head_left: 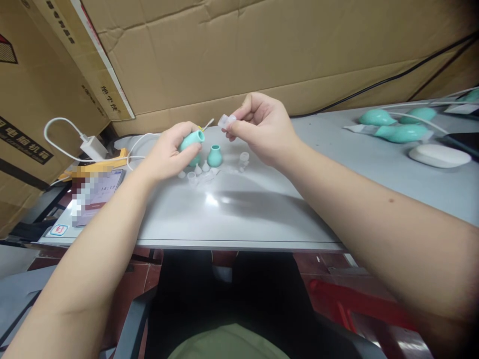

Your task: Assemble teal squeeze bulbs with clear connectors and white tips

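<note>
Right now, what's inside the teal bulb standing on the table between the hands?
Only the shaded opening atop the teal bulb shows; its walls cover the rest, so any contents are hidden.

This looks like an office: a grey desk (168, 224), a white mouse (439, 156) at three o'clock, a phone (100, 199) at nine.

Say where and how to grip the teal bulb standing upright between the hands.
Grip the bulb by its round body, below the narrower neck, probably coming from the right: it stands mouth up, and the left hand and white tips crowd its left side.
</note>
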Demonstrator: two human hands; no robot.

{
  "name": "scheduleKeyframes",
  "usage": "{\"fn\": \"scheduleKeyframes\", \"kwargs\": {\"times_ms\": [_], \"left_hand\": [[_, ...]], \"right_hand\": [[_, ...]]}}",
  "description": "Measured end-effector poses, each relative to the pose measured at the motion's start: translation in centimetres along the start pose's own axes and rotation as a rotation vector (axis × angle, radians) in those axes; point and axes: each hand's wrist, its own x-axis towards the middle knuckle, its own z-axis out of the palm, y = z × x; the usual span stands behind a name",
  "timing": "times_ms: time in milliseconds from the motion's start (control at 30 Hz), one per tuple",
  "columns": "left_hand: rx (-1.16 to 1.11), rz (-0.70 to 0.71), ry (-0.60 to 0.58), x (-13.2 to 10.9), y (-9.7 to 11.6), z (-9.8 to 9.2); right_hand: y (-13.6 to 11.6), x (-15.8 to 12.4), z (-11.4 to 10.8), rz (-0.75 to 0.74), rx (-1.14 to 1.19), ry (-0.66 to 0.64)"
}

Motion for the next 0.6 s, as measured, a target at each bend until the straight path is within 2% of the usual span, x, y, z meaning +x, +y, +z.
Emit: {"fn": "scheduleKeyframes", "kwargs": {"times_ms": [167, 300, 600], "left_hand": [[-0.081, 0.005, -0.138, -0.1, 1.4, 0.2], [-0.009, 0.033, -0.16, 0.0, 1.7, 0.2], [0.0, -0.004, -0.186, -0.1, 1.8, 0.2]], "right_hand": [[-0.7, -0.3, -0.1, 0.049, 0.01, -0.105], [-0.9, -0.4, -0.3, 0.035, -0.018, -0.193], [-0.8, -0.8, 0.0, 0.07, 0.03, -0.156]]}}
